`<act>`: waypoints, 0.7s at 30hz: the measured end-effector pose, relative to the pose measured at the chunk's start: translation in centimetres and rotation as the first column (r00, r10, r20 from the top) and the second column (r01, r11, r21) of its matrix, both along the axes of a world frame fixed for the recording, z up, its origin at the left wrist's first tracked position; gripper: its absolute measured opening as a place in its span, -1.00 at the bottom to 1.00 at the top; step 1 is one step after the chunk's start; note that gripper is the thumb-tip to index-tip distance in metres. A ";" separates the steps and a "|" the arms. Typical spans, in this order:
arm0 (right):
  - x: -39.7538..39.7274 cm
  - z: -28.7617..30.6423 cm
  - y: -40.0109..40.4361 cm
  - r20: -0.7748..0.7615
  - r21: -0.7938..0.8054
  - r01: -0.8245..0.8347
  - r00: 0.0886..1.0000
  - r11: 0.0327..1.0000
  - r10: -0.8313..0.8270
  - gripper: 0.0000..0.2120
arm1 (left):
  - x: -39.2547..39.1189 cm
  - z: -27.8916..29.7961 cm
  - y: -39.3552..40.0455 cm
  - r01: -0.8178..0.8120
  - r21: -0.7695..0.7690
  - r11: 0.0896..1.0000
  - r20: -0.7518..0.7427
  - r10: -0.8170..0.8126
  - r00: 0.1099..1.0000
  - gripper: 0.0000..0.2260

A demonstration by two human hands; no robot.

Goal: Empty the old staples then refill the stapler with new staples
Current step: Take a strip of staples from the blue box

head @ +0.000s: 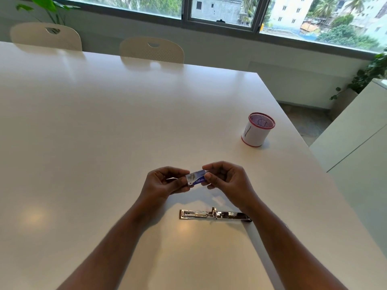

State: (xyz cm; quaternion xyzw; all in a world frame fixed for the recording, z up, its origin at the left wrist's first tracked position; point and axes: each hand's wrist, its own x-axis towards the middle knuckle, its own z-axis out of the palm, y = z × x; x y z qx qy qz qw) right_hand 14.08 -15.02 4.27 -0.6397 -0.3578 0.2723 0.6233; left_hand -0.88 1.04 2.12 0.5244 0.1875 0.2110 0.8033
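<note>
A small blue and white staple box is held above the table between both hands. My left hand grips its left end and my right hand pinches its right end with thumb and forefinger. Below them, on the white table, the metal stapler lies folded fully open and flat, its silver channel facing up. My right forearm covers the stapler's right end. Whether staples sit in the channel is too small to tell.
A pink-rimmed mesh cup wrapped in white paper stands at the right of the table. Two cream chairs are tucked in at the far edge. The table's right edge runs diagonally beside a white cabinet.
</note>
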 end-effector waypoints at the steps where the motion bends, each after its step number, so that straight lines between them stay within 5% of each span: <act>1: -0.1 0.0 -0.1 -0.019 0.008 0.006 1.000 1.000 -0.006 -0.73 | 0.1 0.0 0.0 0.000 0.002 1.000 -0.003 0.000 1.000 -0.85; 8: -0.3 0.9 -1.0 -0.164 0.007 -0.037 0.986 0.999 0.037 -0.69 | 0.0 0.0 -0.2 -0.002 0.050 0.999 0.005 0.001 1.000 -0.88; 21: -1.1 0.7 -0.5 -0.068 -0.029 0.057 0.996 0.998 -0.059 -0.83 | 0.2 0.0 0.3 0.037 0.058 0.998 -0.004 -0.037 0.999 -0.88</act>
